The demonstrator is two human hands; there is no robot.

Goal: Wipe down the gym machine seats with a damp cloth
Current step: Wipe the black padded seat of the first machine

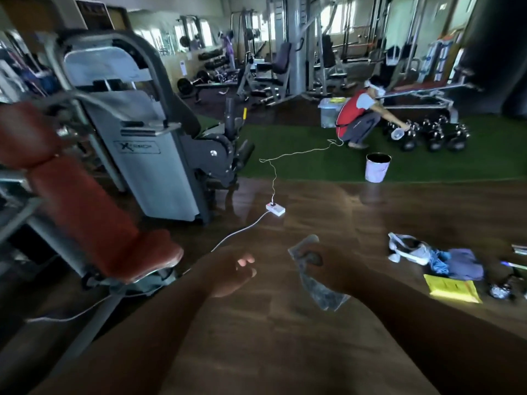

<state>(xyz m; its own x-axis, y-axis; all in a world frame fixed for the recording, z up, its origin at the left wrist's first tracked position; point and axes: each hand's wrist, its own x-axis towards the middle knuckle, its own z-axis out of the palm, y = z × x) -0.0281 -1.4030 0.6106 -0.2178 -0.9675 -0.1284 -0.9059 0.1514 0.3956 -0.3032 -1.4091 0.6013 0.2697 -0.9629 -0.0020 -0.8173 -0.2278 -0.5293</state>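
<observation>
Leftmost, a gym machine with a red-brown padded seat (pixel 154 252) and matching backrest (pixel 74 195) slants up toward the left edge, its metal frame standing on the wooden floor (pixel 285 337). Just behind it stands a grey weight-stack machine (pixel 137 143) with a dark seat on its right side. A white cable runs across the floor from below the red seat to a white power strip (pixel 275 208), and a thinner cord goes on from there over the green turf (pixel 299 163). Near the middle of the view the left hand (pixel 232 273) is held out above the floor, fingers loosely curled and holding nothing, apart from the seat's front edge. Just to its right the right hand (pixel 322 269) grips a crumpled grey cloth (pixel 313 280), fingers curled round its upper part while the rest hangs down below the fist; the cloth touches neither seat. Farther back on the turf stands a white bucket (pixel 377 167), and beyond it a person in a red vest (pixel 359 118) crouches beside a row of dark kettlebells (pixel 433 135). At the right edge of the floor lie a white headset, some blue and grey fabric (pixel 456 263) and a yellow packet (pixel 452 287).
</observation>
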